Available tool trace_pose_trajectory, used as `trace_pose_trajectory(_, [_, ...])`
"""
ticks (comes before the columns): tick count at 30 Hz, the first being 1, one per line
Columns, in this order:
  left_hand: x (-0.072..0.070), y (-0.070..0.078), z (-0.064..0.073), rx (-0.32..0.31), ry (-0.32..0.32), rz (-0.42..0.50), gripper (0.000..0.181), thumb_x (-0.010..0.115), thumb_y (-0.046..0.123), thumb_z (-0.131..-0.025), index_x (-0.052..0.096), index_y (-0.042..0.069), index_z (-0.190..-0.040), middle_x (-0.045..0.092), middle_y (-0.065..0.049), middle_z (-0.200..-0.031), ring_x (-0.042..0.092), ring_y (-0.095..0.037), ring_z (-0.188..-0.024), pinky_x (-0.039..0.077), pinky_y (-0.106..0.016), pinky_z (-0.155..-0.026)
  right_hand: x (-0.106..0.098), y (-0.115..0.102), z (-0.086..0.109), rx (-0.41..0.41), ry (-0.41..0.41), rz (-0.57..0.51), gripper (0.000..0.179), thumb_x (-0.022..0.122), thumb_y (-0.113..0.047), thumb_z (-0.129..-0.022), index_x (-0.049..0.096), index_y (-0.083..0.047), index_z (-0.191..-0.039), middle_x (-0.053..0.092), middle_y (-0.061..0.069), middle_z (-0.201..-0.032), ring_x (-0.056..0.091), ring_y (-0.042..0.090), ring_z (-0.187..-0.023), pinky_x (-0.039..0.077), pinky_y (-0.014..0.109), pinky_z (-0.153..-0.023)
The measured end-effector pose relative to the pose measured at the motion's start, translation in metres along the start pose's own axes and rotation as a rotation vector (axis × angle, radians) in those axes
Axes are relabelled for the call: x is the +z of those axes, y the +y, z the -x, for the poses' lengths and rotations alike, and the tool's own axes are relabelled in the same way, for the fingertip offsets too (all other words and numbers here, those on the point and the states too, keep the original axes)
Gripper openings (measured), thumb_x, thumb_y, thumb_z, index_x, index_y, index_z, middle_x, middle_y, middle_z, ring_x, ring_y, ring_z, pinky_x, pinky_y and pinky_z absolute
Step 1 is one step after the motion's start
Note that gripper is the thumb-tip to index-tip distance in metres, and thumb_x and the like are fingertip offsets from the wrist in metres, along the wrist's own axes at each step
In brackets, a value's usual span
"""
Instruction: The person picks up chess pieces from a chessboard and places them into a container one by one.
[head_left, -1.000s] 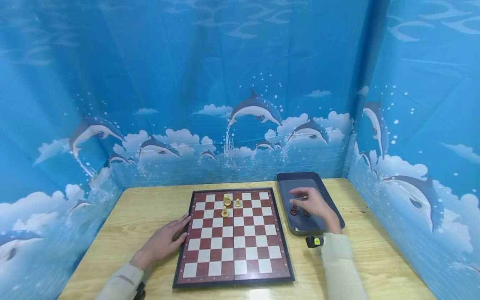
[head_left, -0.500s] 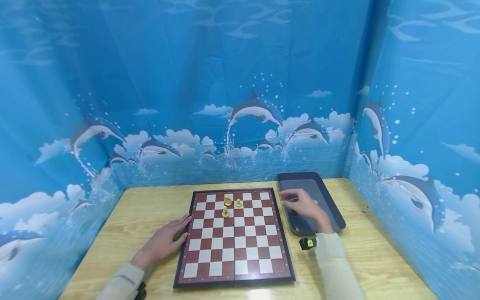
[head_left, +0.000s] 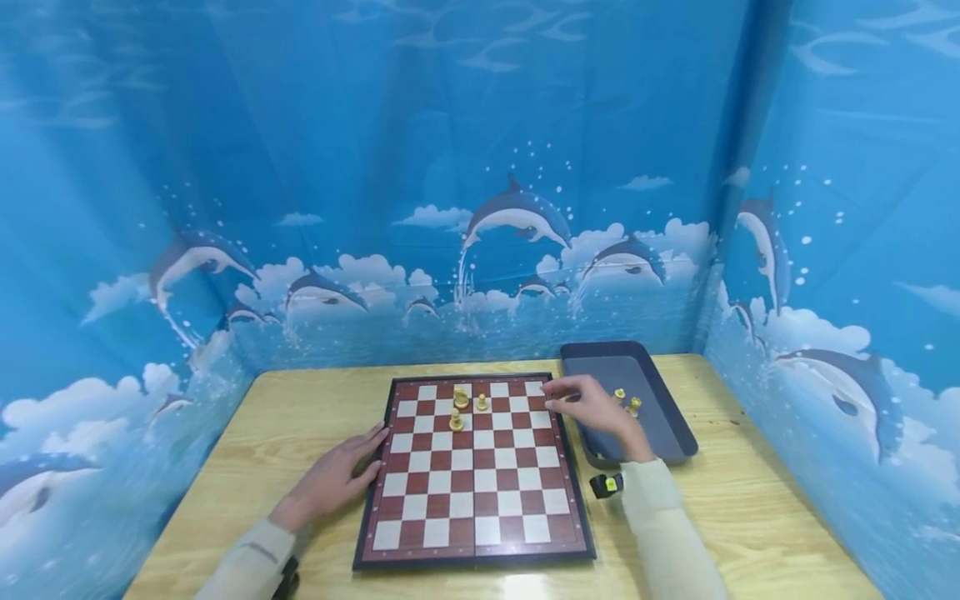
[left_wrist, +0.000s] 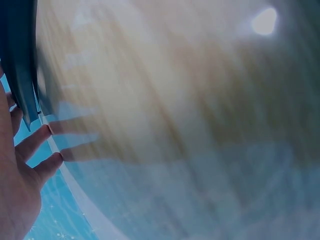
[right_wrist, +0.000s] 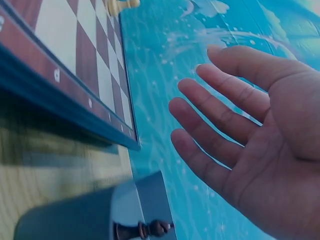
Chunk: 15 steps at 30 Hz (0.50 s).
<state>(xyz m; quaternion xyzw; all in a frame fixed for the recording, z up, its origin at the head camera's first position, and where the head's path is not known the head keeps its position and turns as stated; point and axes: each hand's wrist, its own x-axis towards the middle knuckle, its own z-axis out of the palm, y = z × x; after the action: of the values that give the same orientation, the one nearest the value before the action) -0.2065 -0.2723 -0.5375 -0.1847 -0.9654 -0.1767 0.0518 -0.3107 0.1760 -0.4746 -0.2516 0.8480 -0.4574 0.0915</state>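
A red-and-white chessboard (head_left: 474, 475) lies on the table, with three pale chess pieces near its far edge: a knight (head_left: 461, 398), a pawn (head_left: 482, 403) and another piece (head_left: 456, 420). My left hand (head_left: 330, 477) rests its fingers against the board's left edge. Over the board's far right edge hovers my right hand (head_left: 596, 410). In the right wrist view its fingers (right_wrist: 205, 120) are loosely extended and hold nothing. Beside the board stands a dark tray (head_left: 671, 408), partly under my right arm. Pale pieces (head_left: 633, 407) lie in it, and a dark chess piece (right_wrist: 142, 229) shows there in the right wrist view.
The wooden table (head_left: 300, 408) carries the board and tray. A blue curtain printed with dolphins (head_left: 517, 212) stands behind the table and along both sides.
My right hand has moved left from above the tray to the board's right edge, uncovering pale pieces in the tray. My left hand and the pieces on the board have stayed put.
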Motion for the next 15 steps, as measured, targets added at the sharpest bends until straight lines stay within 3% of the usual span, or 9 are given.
trace_pose_trajectory(9, [-0.001, 0.001, -0.001, 0.002, -0.008, -0.001, 0.057, 0.047, 0.046, -0.095, 0.033, 0.022, -0.145, 0.029, 0.000, -0.151, 0.040, -0.031, -0.130, 0.035, -0.053, -0.104, 0.013, -0.007, -0.019, -0.082, -0.107, 0.041, 0.029, 0.061, -0.016, -0.091, 0.063, -0.007, -0.119, 0.064, 0.014, -0.113, 0.061, 0.024, -0.096, 0.054, 0.030, -0.076])
trace_pose_trajectory(15, [0.000, 0.001, 0.000, 0.009, -0.004, 0.001, 0.057, 0.046, 0.046, -0.095, 0.032, 0.022, -0.145, 0.029, 0.000, -0.151, 0.039, -0.031, -0.130, 0.034, -0.053, -0.105, 0.023, -0.013, -0.033, -0.104, -0.174, 0.079, 0.029, 0.059, -0.015, -0.092, 0.063, -0.004, -0.118, 0.063, 0.012, -0.115, 0.061, 0.019, -0.097, 0.053, 0.034, -0.080])
